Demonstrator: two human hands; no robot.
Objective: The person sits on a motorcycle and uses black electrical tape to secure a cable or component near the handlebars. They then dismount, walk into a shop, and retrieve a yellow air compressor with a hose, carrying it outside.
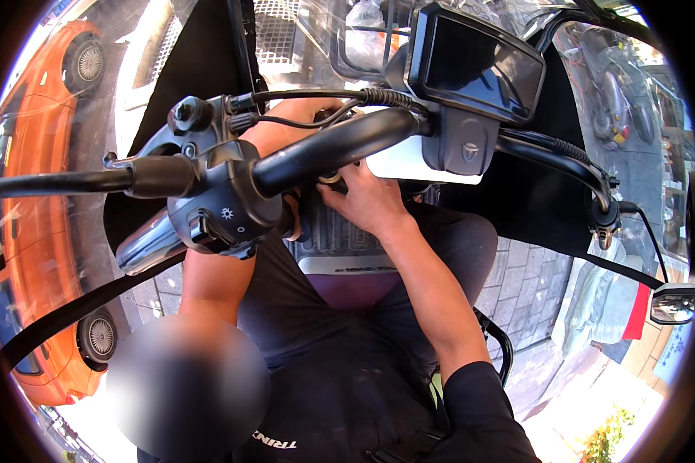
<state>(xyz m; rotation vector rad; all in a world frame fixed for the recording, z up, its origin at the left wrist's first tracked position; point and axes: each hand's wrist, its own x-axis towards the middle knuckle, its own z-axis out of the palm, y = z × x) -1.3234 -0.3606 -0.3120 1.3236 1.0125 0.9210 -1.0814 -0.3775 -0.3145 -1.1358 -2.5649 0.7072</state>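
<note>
Small brass-coloured round part (330,178) under the black handlebar (332,147), just above the ribbed footboard (336,231).

A dark, blank screen (477,65) in a black rounded-rectangle frame is sitting above my handlebar, top centre. Below it, a grey mount is showing a small pale emblem (469,151). White symbols (228,214) are marking the switch box at left, possibly light icons.
</note>
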